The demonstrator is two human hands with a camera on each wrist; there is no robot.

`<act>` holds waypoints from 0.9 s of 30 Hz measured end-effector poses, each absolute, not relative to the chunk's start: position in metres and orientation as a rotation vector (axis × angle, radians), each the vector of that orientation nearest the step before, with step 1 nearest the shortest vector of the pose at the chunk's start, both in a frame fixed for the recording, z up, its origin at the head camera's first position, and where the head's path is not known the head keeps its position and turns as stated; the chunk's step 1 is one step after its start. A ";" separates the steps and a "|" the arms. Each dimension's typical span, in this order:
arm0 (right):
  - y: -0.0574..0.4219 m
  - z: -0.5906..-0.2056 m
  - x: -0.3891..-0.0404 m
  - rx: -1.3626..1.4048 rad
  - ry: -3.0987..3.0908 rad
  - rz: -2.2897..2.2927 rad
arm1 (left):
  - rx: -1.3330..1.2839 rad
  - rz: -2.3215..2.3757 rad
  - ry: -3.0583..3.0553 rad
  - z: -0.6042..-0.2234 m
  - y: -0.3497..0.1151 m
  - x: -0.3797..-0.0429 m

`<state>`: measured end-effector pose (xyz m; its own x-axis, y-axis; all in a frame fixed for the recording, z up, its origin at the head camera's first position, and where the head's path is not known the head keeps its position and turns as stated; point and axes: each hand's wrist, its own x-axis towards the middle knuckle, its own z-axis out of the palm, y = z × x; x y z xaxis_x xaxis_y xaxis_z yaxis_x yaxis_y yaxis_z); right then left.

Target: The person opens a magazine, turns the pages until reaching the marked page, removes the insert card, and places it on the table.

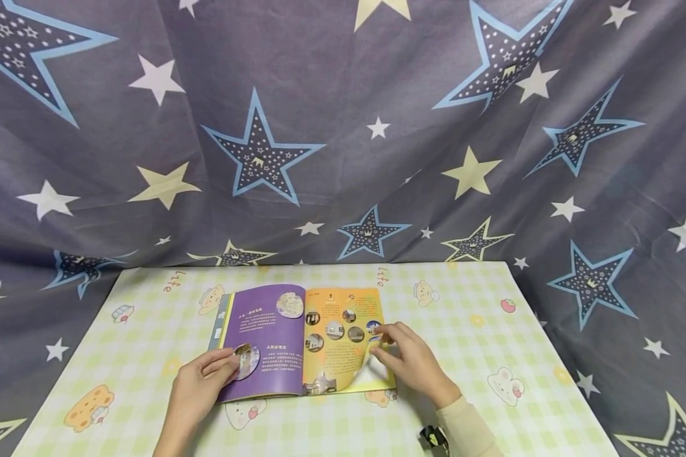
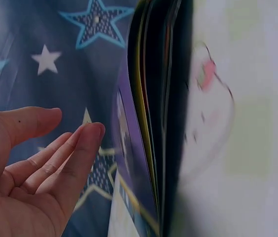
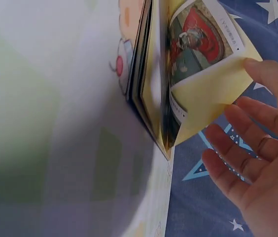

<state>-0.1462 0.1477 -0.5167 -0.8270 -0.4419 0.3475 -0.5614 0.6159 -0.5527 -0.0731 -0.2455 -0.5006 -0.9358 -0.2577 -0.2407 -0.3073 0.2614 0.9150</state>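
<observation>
An open book [image 1: 286, 374] lies on the table, with a purple page [image 1: 274, 330] at left and an orange page [image 1: 331, 311] with several round pictures at right. My left hand [image 1: 200, 381] is over the purple page's left edge, beside a round picture [image 1: 246, 362]. In the left wrist view its thumb and fingers are apart with nothing between them. My right hand [image 1: 414, 358] pinches the orange page's outer edge, and the lower corner curls up. The page's yellow underside [image 3: 213, 103], with a printed photo, shows in the right wrist view, the thumb against it.
A green-and-white checked cloth [image 1: 491, 393] with cartoon prints covers the table [image 1: 148, 317]. Behind and at the sides hangs a dark curtain [image 1: 331, 127] with stars. A small black device [image 1: 432, 438] is by the right wrist, below a beige sleeve [image 1: 469, 428].
</observation>
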 end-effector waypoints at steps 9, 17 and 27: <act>0.135 -0.513 -0.149 0.920 -2.582 1.152 | -0.345 1.982 2.387 -0.496 -0.203 -0.093; 0.121 -0.511 -0.147 1.062 -2.565 1.318 | -0.211 2.037 2.305 -0.494 -0.169 -0.102; 0.104 -0.505 -0.141 1.162 -2.608 1.310 | -0.098 2.178 2.046 -0.502 -0.131 -0.108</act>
